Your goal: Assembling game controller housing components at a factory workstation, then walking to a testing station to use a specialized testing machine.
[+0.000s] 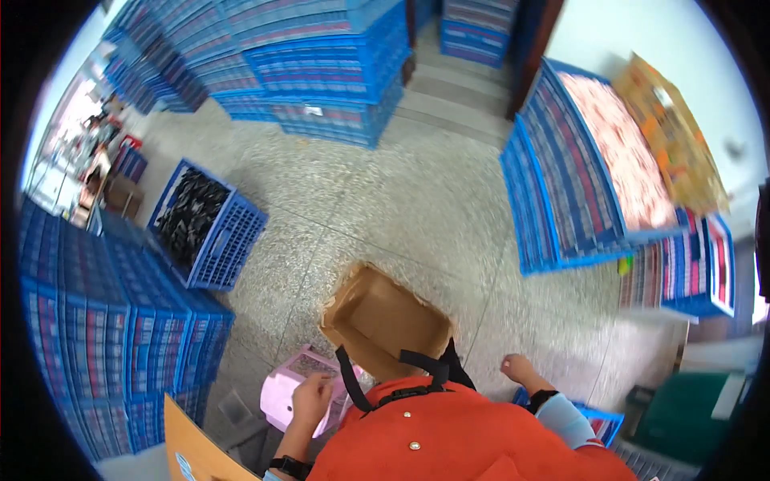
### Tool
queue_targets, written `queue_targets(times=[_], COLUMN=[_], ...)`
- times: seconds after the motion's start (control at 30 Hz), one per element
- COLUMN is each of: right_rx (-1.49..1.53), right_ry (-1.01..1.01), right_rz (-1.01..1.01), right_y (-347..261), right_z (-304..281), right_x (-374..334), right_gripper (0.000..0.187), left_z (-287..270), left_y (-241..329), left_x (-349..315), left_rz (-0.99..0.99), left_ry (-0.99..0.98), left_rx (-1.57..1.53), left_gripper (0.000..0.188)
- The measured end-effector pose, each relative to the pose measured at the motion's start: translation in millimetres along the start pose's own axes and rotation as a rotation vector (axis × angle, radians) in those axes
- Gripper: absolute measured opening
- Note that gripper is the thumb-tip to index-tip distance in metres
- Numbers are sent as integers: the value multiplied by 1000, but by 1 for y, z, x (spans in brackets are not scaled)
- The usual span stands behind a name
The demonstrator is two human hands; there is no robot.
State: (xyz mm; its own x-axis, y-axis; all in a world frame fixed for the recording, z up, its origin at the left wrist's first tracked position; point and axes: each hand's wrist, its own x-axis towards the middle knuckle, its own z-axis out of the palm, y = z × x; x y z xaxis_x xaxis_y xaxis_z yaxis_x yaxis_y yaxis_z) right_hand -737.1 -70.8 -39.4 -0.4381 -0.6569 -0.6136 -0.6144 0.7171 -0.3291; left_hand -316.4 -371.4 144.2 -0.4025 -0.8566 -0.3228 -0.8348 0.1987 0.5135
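My left hand [312, 396] is over a pink plastic stool [279, 398], its fingers curled in with nothing visible in them. Out to the right, above the floor, my right hand [517, 368] is also loosely closed and appears to hold nothing. Between the two hands, in front of my red apron [433, 429], an open cardboard box [389, 317] stands on the floor. Its inside is bare brown card. Below my right forearm a blue crate [603, 423] shows in part.
A blue basket [233, 240] of black parts stands at left, beside stacked blue crates [96, 321]. More crates [321, 72] rise at the back. At right, a crate of pale pink pieces [618, 144] adjoins a carton [674, 128]. A dark green container [682, 413] sits lower right.
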Motion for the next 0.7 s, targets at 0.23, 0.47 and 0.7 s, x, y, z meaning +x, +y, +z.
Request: queue_targets(times=[0.23,0.47,0.7], right_rx=[-166,-326,-373], right_ry=[0,-349,-203], right_rz=[61,-203,-369], right_y=[129,127,77], right_z=[-98,-173,-302], right_x=[60,154,325], right_gripper=[26,26,30], left_z=[15,81,140], left_y=[127,121,227], left_x=[40,64,173], left_rz=[77,-245,-220], left_ry=[21,205,255], left_rx=[-80,-189,-231], left_gripper=[23,22,26])
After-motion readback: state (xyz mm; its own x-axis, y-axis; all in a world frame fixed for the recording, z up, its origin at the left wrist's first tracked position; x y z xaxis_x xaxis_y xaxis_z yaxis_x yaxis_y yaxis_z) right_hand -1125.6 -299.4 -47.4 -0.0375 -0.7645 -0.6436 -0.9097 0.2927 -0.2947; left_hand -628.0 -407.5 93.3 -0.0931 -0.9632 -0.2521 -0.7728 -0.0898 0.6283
